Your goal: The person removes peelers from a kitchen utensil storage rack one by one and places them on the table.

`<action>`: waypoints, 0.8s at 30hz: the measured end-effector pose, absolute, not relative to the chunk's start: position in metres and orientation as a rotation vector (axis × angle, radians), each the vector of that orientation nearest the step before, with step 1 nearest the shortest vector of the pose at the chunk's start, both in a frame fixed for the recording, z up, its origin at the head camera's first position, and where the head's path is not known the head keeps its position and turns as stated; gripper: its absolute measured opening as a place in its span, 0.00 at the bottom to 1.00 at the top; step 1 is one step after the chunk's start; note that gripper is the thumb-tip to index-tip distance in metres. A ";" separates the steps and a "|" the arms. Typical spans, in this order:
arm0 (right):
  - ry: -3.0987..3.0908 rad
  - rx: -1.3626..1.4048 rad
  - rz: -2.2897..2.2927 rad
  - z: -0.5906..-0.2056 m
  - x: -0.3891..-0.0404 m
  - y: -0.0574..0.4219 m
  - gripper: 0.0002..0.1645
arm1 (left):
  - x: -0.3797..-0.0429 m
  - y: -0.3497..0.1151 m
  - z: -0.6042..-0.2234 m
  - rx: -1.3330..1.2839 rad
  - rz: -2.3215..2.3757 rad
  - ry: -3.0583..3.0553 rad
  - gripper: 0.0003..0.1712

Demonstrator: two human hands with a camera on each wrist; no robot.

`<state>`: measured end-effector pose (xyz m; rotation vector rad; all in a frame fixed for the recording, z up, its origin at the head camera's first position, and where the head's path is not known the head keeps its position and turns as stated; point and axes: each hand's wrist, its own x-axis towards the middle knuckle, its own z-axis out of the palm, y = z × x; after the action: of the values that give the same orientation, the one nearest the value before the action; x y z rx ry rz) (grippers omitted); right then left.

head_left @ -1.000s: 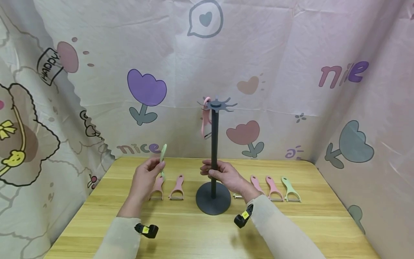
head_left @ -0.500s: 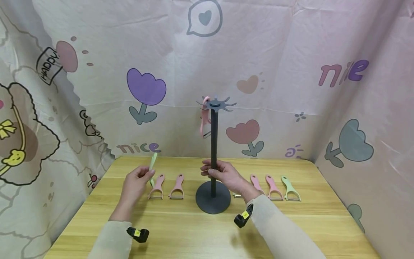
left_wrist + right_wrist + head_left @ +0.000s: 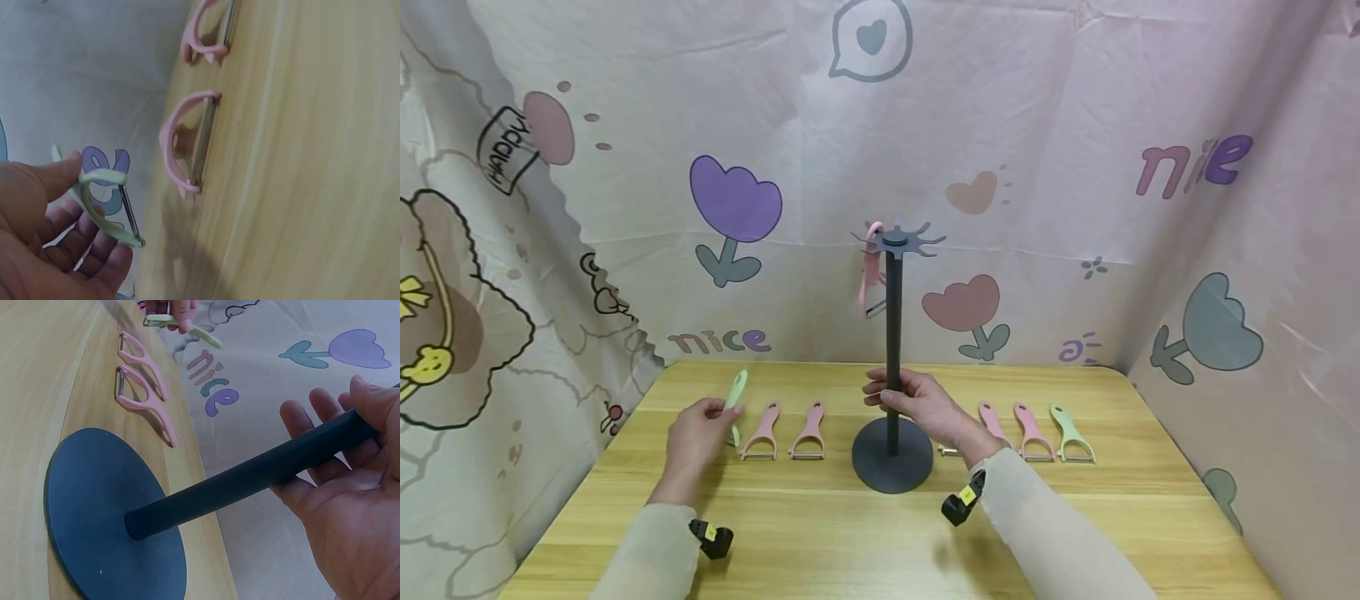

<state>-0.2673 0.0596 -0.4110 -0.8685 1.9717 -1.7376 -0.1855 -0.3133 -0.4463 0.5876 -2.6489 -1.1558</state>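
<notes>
My left hand point(image 3: 696, 433) pinches a light green Y-shaped peeler point(image 3: 737, 389) between thumb and fingers, tilted with its handle end up, at the table's left. In the left wrist view the green peeler's blade end point(image 3: 130, 212) points away from the palm. Two pink peelers point(image 3: 763, 433) lie just right of that hand. My right hand point(image 3: 928, 404) holds the dark pole point(image 3: 893, 333) of an upright stand, thumb in front and fingers behind. From the stand's pronged top point(image 3: 910, 242) hangs a pink peeler point(image 3: 870, 271), on the left side.
The stand's round base point(image 3: 892, 479) rests mid-table. Right of it lie a pink peeler point(image 3: 1031, 429), a green peeler point(image 3: 1070, 429) and another pink handle point(image 3: 991, 419), partly hidden by my right arm. A blade end point(image 3: 949, 452) shows beside that wrist. A printed curtain point(image 3: 820, 308) closes the back.
My left hand has moved left and lower with the green peeler, from above the pink peelers to their left side. The right hand keeps its place on the pole.
</notes>
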 end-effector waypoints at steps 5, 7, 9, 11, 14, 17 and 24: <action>1.960 -0.866 -1.746 -0.410 -0.267 0.059 0.24 | -0.187 -0.317 -0.448 0.624 -1.081 -2.682 0.30; 1.954 -0.865 -1.751 -0.410 -0.267 0.059 0.24 | -0.187 -0.318 -0.449 0.630 -1.049 -2.696 0.29; 1.953 -0.863 -1.752 -0.410 -0.267 0.060 0.24 | -0.187 -0.318 -0.449 0.634 -1.022 -2.711 0.29; 1.952 -0.865 -1.751 -0.410 -0.266 0.060 0.24 | -0.188 -0.319 -0.450 0.641 -0.999 -2.728 0.29; 1.953 -0.871 -1.747 -0.410 -0.266 0.060 0.24 | -0.190 -0.319 -0.451 0.652 -0.973 -2.750 0.30; 1.955 -0.872 -1.745 -0.411 -0.267 0.060 0.24 | -0.192 -0.319 -0.452 0.660 -0.949 -2.766 0.30; 1.964 -0.858 -1.741 -0.410 -0.267 0.060 0.24 | -0.193 -0.320 -0.455 0.672 -0.907 -2.802 0.30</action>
<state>-0.2666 0.0601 -0.4100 -0.8584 1.9638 -1.7414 -0.1929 -0.3197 -0.4546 0.6719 -2.8021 -0.9074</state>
